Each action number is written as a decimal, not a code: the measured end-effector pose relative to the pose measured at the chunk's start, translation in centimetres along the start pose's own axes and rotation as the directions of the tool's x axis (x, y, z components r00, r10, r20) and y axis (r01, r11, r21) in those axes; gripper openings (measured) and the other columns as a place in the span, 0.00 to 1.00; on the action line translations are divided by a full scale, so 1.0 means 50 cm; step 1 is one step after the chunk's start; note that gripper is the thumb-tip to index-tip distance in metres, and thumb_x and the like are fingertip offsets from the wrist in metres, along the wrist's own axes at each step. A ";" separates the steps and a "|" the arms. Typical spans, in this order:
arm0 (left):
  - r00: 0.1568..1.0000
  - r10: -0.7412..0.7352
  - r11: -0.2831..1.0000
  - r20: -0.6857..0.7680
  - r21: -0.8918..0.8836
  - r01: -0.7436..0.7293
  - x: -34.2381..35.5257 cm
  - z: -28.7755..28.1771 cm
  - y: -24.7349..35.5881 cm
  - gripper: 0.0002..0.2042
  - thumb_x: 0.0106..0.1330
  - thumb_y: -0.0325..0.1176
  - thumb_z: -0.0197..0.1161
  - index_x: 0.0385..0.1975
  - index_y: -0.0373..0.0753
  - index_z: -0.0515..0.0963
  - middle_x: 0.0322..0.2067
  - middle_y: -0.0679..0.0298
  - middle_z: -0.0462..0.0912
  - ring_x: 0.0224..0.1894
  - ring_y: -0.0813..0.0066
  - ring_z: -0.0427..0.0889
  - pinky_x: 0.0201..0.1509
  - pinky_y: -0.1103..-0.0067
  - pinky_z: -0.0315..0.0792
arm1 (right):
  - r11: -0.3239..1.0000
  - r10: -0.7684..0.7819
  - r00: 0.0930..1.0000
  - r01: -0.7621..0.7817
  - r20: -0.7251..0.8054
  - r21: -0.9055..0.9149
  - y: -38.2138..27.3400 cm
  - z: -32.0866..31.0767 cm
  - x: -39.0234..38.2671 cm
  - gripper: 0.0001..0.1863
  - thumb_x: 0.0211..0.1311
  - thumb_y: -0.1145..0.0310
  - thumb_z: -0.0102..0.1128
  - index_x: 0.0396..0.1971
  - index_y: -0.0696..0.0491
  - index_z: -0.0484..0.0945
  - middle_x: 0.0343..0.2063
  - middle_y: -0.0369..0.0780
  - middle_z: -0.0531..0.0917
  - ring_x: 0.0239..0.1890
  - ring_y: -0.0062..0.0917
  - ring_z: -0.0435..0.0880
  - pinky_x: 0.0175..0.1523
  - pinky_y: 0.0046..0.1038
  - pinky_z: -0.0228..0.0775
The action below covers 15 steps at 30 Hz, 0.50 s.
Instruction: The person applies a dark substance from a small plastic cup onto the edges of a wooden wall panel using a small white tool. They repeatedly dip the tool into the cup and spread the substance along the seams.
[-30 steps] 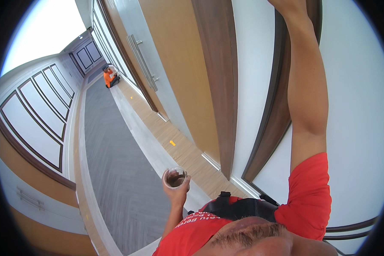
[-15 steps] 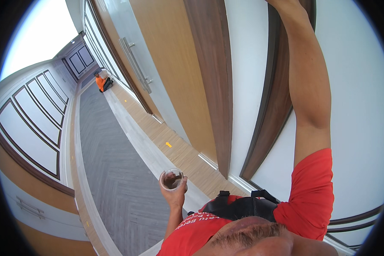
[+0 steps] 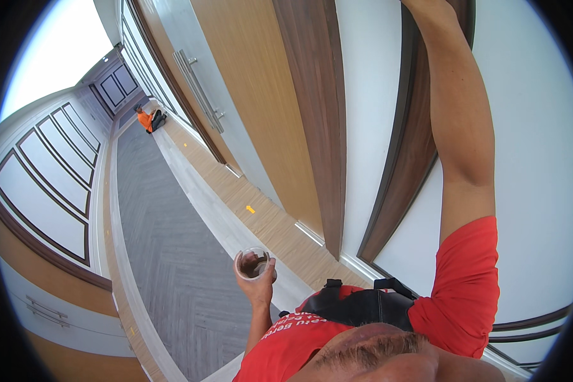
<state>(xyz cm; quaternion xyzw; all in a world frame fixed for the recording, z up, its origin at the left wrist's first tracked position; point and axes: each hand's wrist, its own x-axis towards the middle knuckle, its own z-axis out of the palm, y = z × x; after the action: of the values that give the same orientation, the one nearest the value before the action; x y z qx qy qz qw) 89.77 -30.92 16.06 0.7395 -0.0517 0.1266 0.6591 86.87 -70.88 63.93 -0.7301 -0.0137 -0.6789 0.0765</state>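
Note:
My left hand (image 3: 257, 291) is wrapped round a clear round cup (image 3: 254, 265), held out in front of me at waist height. Something dark brown shows inside it; whether that is liquid or paste I cannot make out. My right arm (image 3: 463, 114) stretches straight up beside the wall, crossing a dark brown wood trim (image 3: 393, 172). The right hand lies beyond the upper edge of the picture, so its fingers and whatever it touches are hidden.
To the right of the trim is a white wall (image 3: 528, 159). Ahead stands a wood-and-white door (image 3: 254, 83) with a long metal handle (image 3: 198, 91). A grey-floored corridor (image 3: 172, 254) runs off left, where a person in orange (image 3: 148, 120) sits by the wall.
My left hand and the cup have shifted slightly left and up in the picture. The right arm stays raised in nearly the same place.

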 end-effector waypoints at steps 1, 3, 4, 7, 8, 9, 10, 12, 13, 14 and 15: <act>1.000 0.001 1.000 -0.001 -0.002 -0.001 0.001 0.000 0.000 0.42 0.51 0.27 0.82 0.65 0.31 0.64 0.52 0.57 0.78 0.53 0.67 0.79 0.57 0.71 0.78 | 1.000 0.005 1.000 -0.005 0.020 0.004 0.001 -0.002 0.000 0.12 0.65 0.69 0.61 0.34 0.65 0.83 0.24 0.52 0.84 0.28 0.38 0.85 0.38 0.37 0.75; 1.000 0.004 1.000 -0.003 -0.005 -0.004 0.001 0.000 -0.001 0.42 0.51 0.27 0.82 0.65 0.31 0.64 0.52 0.56 0.78 0.53 0.67 0.79 0.57 0.71 0.78 | 0.999 -0.040 0.998 0.042 -0.046 0.031 0.009 0.003 0.001 0.11 0.66 0.69 0.61 0.34 0.64 0.83 0.24 0.51 0.84 0.28 0.37 0.85 0.38 0.37 0.76; 1.000 0.005 1.000 -0.004 -0.006 -0.005 0.001 0.000 -0.002 0.42 0.51 0.27 0.82 0.65 0.32 0.64 0.52 0.56 0.78 0.53 0.67 0.79 0.57 0.71 0.78 | 0.997 -0.062 0.995 0.066 -0.079 0.044 0.013 0.006 0.001 0.11 0.66 0.69 0.61 0.34 0.64 0.83 0.25 0.51 0.84 0.28 0.36 0.85 0.38 0.36 0.76; 1.000 0.000 1.000 -0.002 -0.002 0.000 0.002 0.001 0.000 0.42 0.51 0.27 0.83 0.65 0.32 0.65 0.52 0.56 0.78 0.53 0.67 0.79 0.57 0.71 0.78 | 0.993 -0.071 0.991 0.081 -0.111 0.087 0.015 0.015 0.005 0.10 0.66 0.69 0.61 0.35 0.63 0.83 0.25 0.50 0.85 0.29 0.35 0.85 0.38 0.36 0.76; 1.000 -0.004 1.000 0.000 0.000 0.004 0.002 0.002 0.003 0.42 0.51 0.27 0.83 0.65 0.32 0.65 0.52 0.56 0.78 0.53 0.67 0.79 0.57 0.71 0.78 | 0.994 -0.074 0.992 0.082 -0.104 0.070 0.012 0.014 0.004 0.10 0.67 0.69 0.61 0.35 0.63 0.83 0.25 0.49 0.85 0.29 0.35 0.85 0.38 0.36 0.76; 1.000 -0.005 1.000 -0.002 0.002 0.005 0.002 0.002 0.005 0.42 0.51 0.27 0.83 0.65 0.32 0.65 0.52 0.56 0.78 0.53 0.67 0.79 0.57 0.71 0.78 | 0.995 -0.077 0.992 0.083 -0.098 0.055 0.009 0.012 0.003 0.10 0.67 0.70 0.61 0.35 0.63 0.83 0.25 0.49 0.85 0.29 0.35 0.85 0.38 0.35 0.75; 1.000 -0.006 1.000 -0.003 0.004 0.006 0.001 0.003 0.008 0.42 0.51 0.27 0.83 0.65 0.32 0.65 0.52 0.56 0.78 0.53 0.67 0.79 0.57 0.71 0.78 | 0.996 -0.079 0.993 0.083 -0.092 0.039 0.007 0.010 0.002 0.10 0.67 0.70 0.62 0.36 0.62 0.83 0.25 0.49 0.85 0.29 0.35 0.85 0.38 0.35 0.75; 1.000 -0.007 1.000 -0.006 -0.001 0.007 0.001 0.004 0.008 0.41 0.50 0.27 0.83 0.65 0.32 0.65 0.52 0.56 0.78 0.53 0.67 0.80 0.57 0.71 0.78 | 0.995 -0.090 0.991 0.094 -0.097 0.035 0.011 0.010 0.002 0.10 0.67 0.70 0.62 0.36 0.62 0.83 0.25 0.49 0.85 0.28 0.35 0.85 0.38 0.35 0.75; 1.000 -0.007 1.000 -0.008 -0.007 0.007 0.002 0.004 0.006 0.41 0.50 0.27 0.83 0.65 0.32 0.65 0.52 0.56 0.78 0.53 0.67 0.80 0.57 0.71 0.78 | 0.994 -0.096 0.990 0.100 -0.099 0.033 0.012 0.010 0.003 0.10 0.66 0.70 0.62 0.36 0.62 0.83 0.25 0.49 0.85 0.28 0.35 0.85 0.38 0.36 0.75; 1.000 -0.008 1.000 -0.010 -0.013 0.007 0.002 0.004 0.005 0.41 0.50 0.27 0.83 0.65 0.32 0.65 0.52 0.56 0.78 0.53 0.67 0.80 0.57 0.71 0.78 | 0.995 -0.089 0.991 0.093 -0.098 0.039 0.014 0.011 0.004 0.10 0.66 0.70 0.61 0.35 0.62 0.83 0.24 0.50 0.84 0.28 0.35 0.85 0.38 0.36 0.75; 1.000 -0.003 1.000 -0.007 -0.010 0.003 0.003 0.003 0.003 0.41 0.50 0.27 0.83 0.65 0.32 0.65 0.52 0.56 0.78 0.53 0.67 0.80 0.57 0.71 0.78 | 0.995 -0.081 0.992 0.086 -0.097 0.043 0.016 0.012 0.005 0.10 0.66 0.70 0.61 0.35 0.62 0.83 0.24 0.50 0.84 0.28 0.35 0.84 0.38 0.36 0.75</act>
<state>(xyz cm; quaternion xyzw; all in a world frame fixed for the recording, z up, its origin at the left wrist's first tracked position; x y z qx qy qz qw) 89.89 -31.10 16.21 0.7357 -0.0487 0.1280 0.6633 87.60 -71.62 64.05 -0.6939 -0.0567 -0.7148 0.0659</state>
